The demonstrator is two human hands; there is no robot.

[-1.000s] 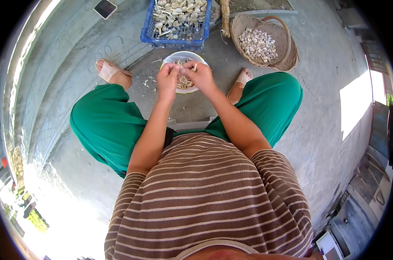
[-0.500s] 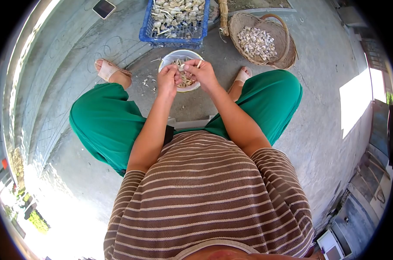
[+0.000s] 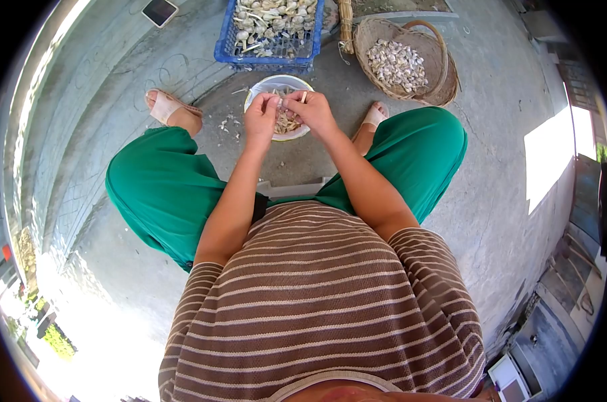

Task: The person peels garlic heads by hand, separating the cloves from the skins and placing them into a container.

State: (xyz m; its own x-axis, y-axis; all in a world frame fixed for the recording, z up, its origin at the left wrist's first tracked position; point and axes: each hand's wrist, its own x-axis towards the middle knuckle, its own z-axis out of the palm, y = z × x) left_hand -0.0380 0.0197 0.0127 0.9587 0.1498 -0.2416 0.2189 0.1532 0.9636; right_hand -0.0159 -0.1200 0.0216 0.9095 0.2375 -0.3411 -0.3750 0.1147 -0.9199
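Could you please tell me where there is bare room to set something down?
Bare concrete floor shows right of the wicker basket and the right knee, and between the phone and blue crate. It is crowded at the bowl: the left hand and right hand are over it, the crate stands just beyond, and pale scraps lie to its left.

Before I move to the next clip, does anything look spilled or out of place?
Yes: pale scraps lie scattered on the floor left of the bowl, outside it, so they look spilled. Nothing else stands out.
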